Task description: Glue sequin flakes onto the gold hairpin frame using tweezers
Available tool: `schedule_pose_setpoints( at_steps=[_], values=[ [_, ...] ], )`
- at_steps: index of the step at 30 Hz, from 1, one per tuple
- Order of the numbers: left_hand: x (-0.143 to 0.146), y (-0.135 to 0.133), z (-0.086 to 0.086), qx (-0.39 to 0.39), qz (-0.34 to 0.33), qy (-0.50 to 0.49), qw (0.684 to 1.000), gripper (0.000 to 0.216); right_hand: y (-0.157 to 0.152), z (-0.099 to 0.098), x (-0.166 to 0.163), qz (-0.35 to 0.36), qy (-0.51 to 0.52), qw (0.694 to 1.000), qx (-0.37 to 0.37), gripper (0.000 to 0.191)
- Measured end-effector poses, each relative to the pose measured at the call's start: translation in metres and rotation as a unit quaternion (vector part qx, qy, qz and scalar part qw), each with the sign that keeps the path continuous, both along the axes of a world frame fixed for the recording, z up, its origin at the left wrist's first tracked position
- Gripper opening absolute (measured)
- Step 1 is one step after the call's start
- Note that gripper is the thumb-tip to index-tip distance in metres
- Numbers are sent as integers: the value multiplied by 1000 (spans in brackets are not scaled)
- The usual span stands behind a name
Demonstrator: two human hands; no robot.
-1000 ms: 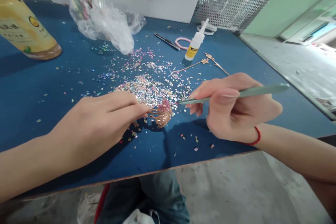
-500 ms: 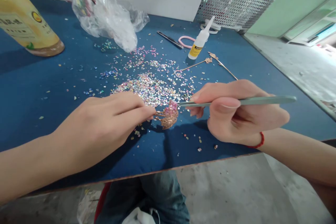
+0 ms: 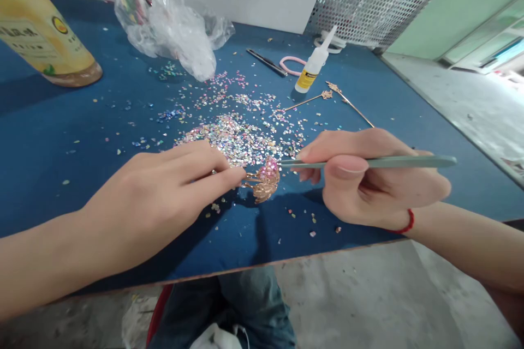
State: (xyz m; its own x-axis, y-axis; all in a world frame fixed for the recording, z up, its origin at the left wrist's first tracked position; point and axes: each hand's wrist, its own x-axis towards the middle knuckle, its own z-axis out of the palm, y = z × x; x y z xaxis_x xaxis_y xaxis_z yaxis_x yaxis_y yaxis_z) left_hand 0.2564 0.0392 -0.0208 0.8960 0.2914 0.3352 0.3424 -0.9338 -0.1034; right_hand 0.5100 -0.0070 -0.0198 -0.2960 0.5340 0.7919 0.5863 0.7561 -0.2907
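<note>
Between the thumb and fingers of my left hand (image 3: 167,191) is the pronged end of a gold hair ornament (image 3: 266,188). Its filigree head sticks out to the right, with pink glittering chips on the upper part. My right hand (image 3: 368,180) pinches a pair of grey-green tweezers (image 3: 409,162), held nearly level. The tweezer tips meet or come very close to the pink part; whether they grip a chip is too small to tell. Just behind the ornament lies a pile of iridescent shell-like chips (image 3: 237,139) on the blue table (image 3: 135,253).
A white glue bottle (image 3: 311,71) stands at the back, near a pink ring (image 3: 292,65) and a black pen (image 3: 266,62). Two gold hairpins (image 3: 352,104) lie to its right. A clear plastic bag (image 3: 176,27) and a yellow bottle (image 3: 49,38) are at the back left.
The tweezers and my right hand have tilted slightly, with the tips still at the pink part. The ornament has turned a little and its chips glint more. My left hand keeps its hold.
</note>
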Motion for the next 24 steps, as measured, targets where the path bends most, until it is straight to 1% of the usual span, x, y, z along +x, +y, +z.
schedule_pose_setpoints(
  at_steps=[3, 5, 8, 11, 14, 18, 20, 22, 24],
  values=[
    [-1, 0, 1, 1, -18, -7, 1000, 38, 1, 2, -2, -1, -7, 1000, 30, 33],
    [0, -4, 1, -2, -5, -10, 1000, 40, 1, 3, -6, -15, -20, 999, 42, 35],
    [4, -10, 0, -11, 33, -11, 999, 44, 1, 3, -10, -42, -31, 997, 53, 37],
    [5, -11, 0, -8, 26, -15, 1000, 44, 2, 1, -10, -45, -28, 996, 72, 37],
    [4, -6, 0, 4, -1, -6, 1000, 42, 4, -3, -7, -44, -22, 997, 64, 34],
    [1, 2, 0, 8, -36, 2, 999, 39, 4, -10, -6, -35, 27, 997, 56, 28],
    [1, 3, -1, 5, -31, 1, 1000, 38, 4, -11, -7, -48, 58, 995, 60, 26],
    [2, 1, -1, 6, -16, -4, 1000, 39, 7, -10, -7, -53, 94, 993, 50, 30],
    [2, -2, -1, 13, 4, -22, 1000, 36, 13, -9, -6, -25, 132, 991, -2, 37]
  ],
)
